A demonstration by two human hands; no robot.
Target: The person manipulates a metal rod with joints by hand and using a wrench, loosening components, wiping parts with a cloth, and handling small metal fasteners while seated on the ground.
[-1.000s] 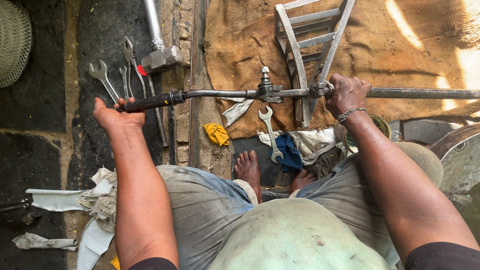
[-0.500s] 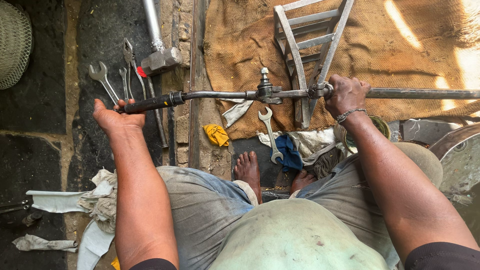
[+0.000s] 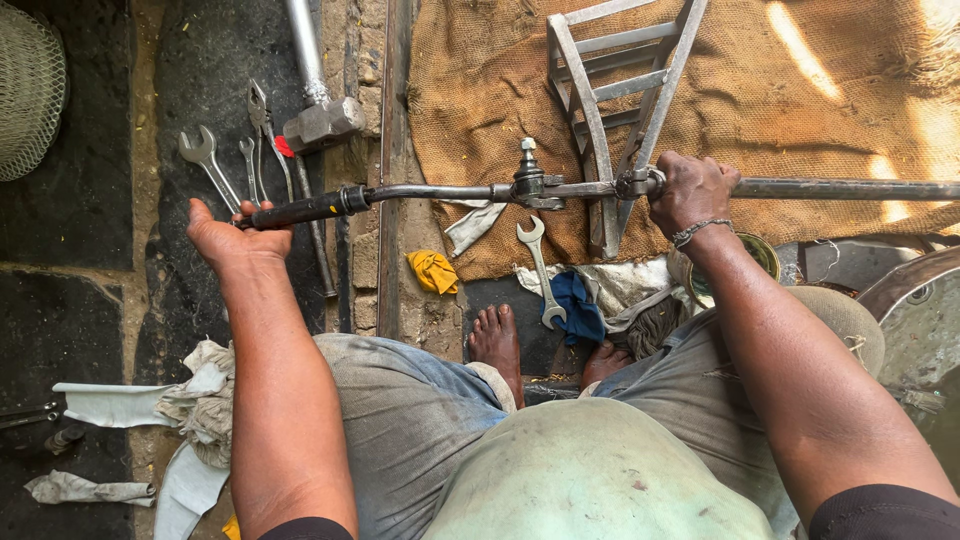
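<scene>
One head-worn camera looks steeply down, close over the lap.

We see no packages, labels, signs or screens anywhere around our hands; only tools, rags and metal parts lie on the ground near us.
</scene>
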